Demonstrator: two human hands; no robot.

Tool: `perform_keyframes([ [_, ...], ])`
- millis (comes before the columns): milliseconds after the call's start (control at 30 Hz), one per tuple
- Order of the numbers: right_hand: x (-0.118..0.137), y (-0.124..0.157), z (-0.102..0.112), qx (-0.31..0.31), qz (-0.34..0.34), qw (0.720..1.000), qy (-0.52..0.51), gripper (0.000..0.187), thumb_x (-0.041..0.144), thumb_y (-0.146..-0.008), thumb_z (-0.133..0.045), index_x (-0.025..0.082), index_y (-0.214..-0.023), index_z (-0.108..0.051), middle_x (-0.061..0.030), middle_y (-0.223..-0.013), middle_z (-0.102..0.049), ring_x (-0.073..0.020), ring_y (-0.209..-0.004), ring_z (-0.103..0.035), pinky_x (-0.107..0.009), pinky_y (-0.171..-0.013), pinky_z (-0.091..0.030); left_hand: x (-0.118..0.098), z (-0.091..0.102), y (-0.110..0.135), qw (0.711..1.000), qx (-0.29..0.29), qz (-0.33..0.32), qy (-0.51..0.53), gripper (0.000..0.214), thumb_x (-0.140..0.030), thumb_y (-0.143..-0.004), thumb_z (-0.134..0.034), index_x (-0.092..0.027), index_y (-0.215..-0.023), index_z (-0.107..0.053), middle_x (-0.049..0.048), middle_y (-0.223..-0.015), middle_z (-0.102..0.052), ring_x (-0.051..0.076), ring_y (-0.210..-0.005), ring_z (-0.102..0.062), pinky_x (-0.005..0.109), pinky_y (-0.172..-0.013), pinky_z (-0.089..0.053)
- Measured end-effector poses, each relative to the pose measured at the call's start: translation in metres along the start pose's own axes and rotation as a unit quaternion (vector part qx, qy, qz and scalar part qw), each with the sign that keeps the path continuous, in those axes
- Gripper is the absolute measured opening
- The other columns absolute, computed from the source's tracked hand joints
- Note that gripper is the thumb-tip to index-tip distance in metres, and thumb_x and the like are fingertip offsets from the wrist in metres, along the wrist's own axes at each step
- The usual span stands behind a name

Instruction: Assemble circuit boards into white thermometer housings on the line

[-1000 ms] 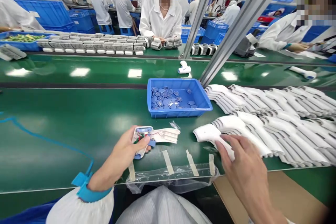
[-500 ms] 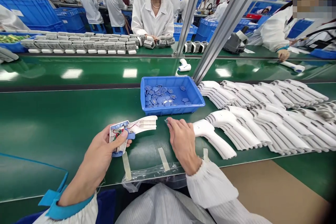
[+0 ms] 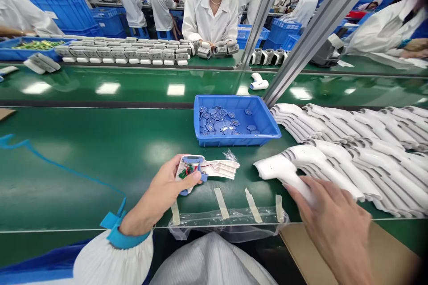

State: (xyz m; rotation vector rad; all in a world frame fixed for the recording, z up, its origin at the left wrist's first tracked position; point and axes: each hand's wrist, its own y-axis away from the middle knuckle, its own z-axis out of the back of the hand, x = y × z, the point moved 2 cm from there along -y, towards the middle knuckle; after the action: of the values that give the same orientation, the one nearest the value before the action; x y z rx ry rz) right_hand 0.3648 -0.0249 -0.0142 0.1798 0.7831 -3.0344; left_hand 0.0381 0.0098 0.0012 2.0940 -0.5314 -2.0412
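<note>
Belt edge [image 3: 67, 230] below left hand [image 3: 163, 189] gripping thermometer housing [image 3: 189, 173].

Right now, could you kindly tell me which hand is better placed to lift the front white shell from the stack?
Right, I think: your right hand rests on the front white shell, while your left hand is occupied holding the open unit.

The thermometer shell [image 3: 222, 169] I'm gripping is smooth white plastic, like the satin-finished shells [image 3: 347, 173] stacked beside it. The bench top [image 3: 100, 169] is glossy green, the tray [image 3: 237, 140] is blue moulded plastic, the tape strips [image 3: 221, 202] look papery, and the sheet [image 3: 227, 225] under them is clear, shiny plastic film.
</note>
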Motion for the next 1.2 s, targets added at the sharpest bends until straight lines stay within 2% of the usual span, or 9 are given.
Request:
perform_keyframes([
  [100, 0.021, -0.006, 0.022, -0.070, 0.045, 0.995, -0.055, 0.050, 0.061, -0.100, -0.039, 0.020, -0.112, -0.065, -0.0142, -0.106, -0.072, -0.0343, -0.096, -0.062, -0.046, -0.077, -0.036, -0.003, -0.007, -0.002, 0.999, 0.037, -0.017, 0.010, 0.047, -0.055, -0.091, -0.062, -0.014, -0.115, -0.062, 0.0090, -0.095, -0.070, 0.019, -0.085, -0.063, 0.025, -0.066, -0.043],
  [233, 0.074, -0.020, 0.046, -0.107, 0.190, 0.968, -0.122, 0.024, 0.037, -0.095, -0.064, 0.022, -0.115, -0.063, -0.0073, -0.105, -0.075, -0.0280, -0.096, -0.064, -0.046, -0.086, -0.035, -0.002, -0.009, -0.001, 0.998, 0.050, -0.039, 0.019, 0.056, -0.063, -0.094, -0.052, -0.016, -0.122, -0.063, 0.0101, -0.106, -0.070, 0.020, -0.093, -0.064, 0.028, -0.077, -0.048],
  [400, 0.125, -0.036, 0.040, -0.056, 0.224, 0.955, -0.185, 0.024, 0.031, -0.096, -0.065, 0.019, -0.117, -0.064, -0.0058, -0.116, -0.074, -0.0265, -0.104, -0.065, -0.049, -0.097, -0.033, 0.006, -0.008, -0.002, 0.994, 0.053, -0.078, -0.048, 0.050, -0.054, -0.084, -0.071, -0.016, -0.116, -0.065, 0.0067, -0.103, -0.069, 0.020, -0.091, -0.061, 0.026, -0.076, -0.048],
  [500, 0.133, -0.045, 0.030, 0.080, 0.211, 0.937, -0.265, 0.035, 0.041, -0.092, -0.067, 0.016, -0.117, -0.066, -0.0093, -0.110, -0.075, -0.0273, -0.098, -0.068, -0.044, -0.089, -0.043, 0.008, -0.008, -0.002, 0.989, 0.042, -0.103, -0.102, 0.039, -0.049, -0.087, -0.069, -0.016, -0.108, -0.066, 0.0049, -0.095, -0.068, 0.018, -0.084, -0.060, 0.026, -0.073, -0.047],
  [633, 0.125, -0.057, 0.028, 0.310, 0.109, 0.853, -0.405, 0.022, 0.037, -0.092, -0.064, 0.023, -0.108, -0.070, -0.0019, -0.094, -0.074, -0.0174, -0.073, -0.065, -0.028, -0.062, -0.045, 0.006, -0.010, 0.002, 0.979, 0.065, -0.132, -0.138, 0.043, -0.040, -0.087, -0.070, -0.020, -0.123, -0.060, 0.0048, -0.110, -0.068, 0.021, -0.095, -0.062, 0.029, -0.082, -0.050],
  [833, 0.118, -0.057, 0.029, 0.448, 0.043, 0.699, -0.556, 0.020, 0.035, -0.094, -0.057, 0.022, -0.108, -0.065, 0.0024, -0.082, -0.064, -0.0123, -0.066, -0.051, -0.023, -0.055, -0.039, 0.012, -0.009, 0.006, 0.959, -0.010, -0.207, -0.191, 0.053, -0.028, -0.085, -0.074, -0.023, -0.133, -0.053, 0.0063, -0.130, -0.063, 0.023, -0.115, -0.061, 0.034, -0.100, -0.049],
  [967, 0.120, -0.053, 0.025, 0.453, 0.004, 0.644, -0.617, 0.030, 0.043, -0.098, -0.052, 0.022, -0.116, -0.062, 0.0014, -0.087, -0.059, -0.0131, -0.073, -0.047, -0.025, -0.063, -0.040, 0.027, -0.013, 0.009, 0.909, -0.081, -0.295, -0.282, 0.046, -0.022, -0.094, -0.062, -0.025, -0.138, -0.051, 0.0052, -0.142, -0.057, 0.022, -0.131, -0.054, 0.036, -0.114, -0.042],
  [1067, 0.123, -0.052, 0.026, 0.437, 0.006, 0.649, -0.623, 0.032, 0.045, -0.099, -0.049, 0.022, -0.119, -0.061, 0.0005, -0.088, -0.058, -0.0133, -0.074, -0.046, -0.025, -0.063, -0.038, 0.038, -0.016, 0.010, 0.891, -0.121, -0.320, -0.300, 0.047, -0.022, -0.099, -0.054, -0.026, -0.145, -0.045, 0.0050, -0.149, -0.052, 0.020, -0.138, -0.048, 0.035, -0.119, -0.036],
  [1200, 0.121, -0.051, 0.030, 0.418, 0.036, 0.715, -0.560, 0.028, 0.045, -0.100, -0.048, 0.021, -0.096, -0.062, 0.0024, -0.079, -0.055, -0.0123, -0.068, -0.044, -0.025, -0.058, -0.035, 0.037, -0.011, 0.010, 0.908, -0.091, -0.292, -0.285, 0.049, -0.025, -0.097, -0.057, -0.024, -0.145, -0.046, 0.0061, -0.146, -0.054, 0.022, -0.134, -0.052, 0.035, -0.115, -0.040],
])
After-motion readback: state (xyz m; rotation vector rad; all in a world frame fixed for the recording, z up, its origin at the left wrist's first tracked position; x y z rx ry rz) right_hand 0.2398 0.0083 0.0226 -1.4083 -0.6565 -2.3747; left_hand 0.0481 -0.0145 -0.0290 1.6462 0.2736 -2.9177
